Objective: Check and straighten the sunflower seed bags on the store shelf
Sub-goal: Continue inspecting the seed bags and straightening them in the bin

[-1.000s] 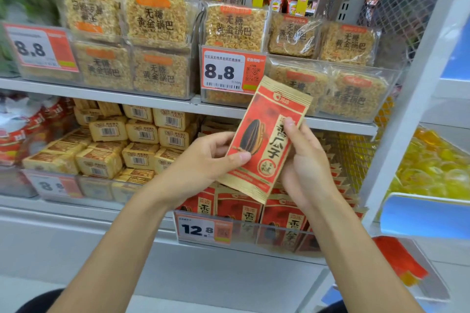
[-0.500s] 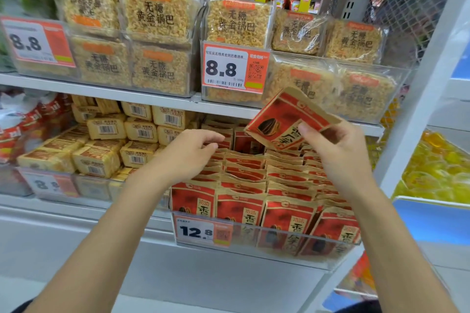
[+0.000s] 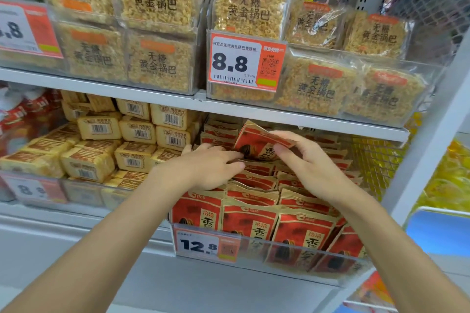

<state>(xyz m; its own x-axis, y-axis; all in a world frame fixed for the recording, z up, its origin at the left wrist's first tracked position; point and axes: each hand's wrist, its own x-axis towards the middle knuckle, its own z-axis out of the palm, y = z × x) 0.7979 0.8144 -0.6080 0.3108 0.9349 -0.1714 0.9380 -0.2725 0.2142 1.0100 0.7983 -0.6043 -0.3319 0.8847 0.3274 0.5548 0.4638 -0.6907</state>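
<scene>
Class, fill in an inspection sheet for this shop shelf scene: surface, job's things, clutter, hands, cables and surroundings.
Surface: shelf tray with a clear front wall, carrying a 12.8 price tag.
Job's things: seed bags stand in rows, the front ones upright; held bag is tilted above the back rows.
Clutter: nothing seen.
Hands: right hand pinches the held bag; left hand rests on the rows beside it, fingers fairly straight.
Cables: nothing seen.
Surroundings: rice cracker packs on the shelf above, with an 8.8 tag; yellow packs to the left; wire mesh to the right.
</scene>
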